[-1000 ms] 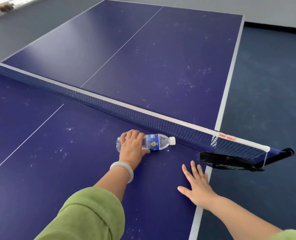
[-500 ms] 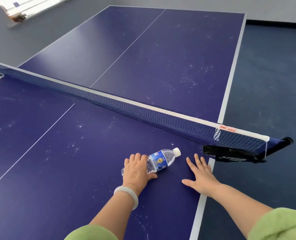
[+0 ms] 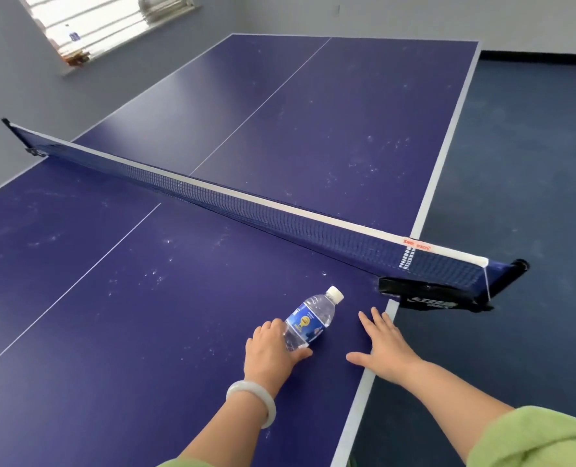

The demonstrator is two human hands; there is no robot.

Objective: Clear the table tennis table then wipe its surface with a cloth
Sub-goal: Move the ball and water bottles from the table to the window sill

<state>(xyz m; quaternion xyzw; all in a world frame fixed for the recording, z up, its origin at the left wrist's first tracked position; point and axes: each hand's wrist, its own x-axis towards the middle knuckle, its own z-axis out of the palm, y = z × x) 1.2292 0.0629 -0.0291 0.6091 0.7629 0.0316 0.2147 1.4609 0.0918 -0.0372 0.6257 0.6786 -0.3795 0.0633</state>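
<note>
Head, left hand (image 3: 271, 352) grips bottle (image 3: 308, 320), right hand (image 3: 386, 352) flat at table (image 3: 145, 332) edge

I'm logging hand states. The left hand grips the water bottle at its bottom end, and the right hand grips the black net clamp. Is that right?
Not quite. In the head view the left hand does grip the water bottle, but the right hand lies flat and open on the table, short of the net clamp.
</note>
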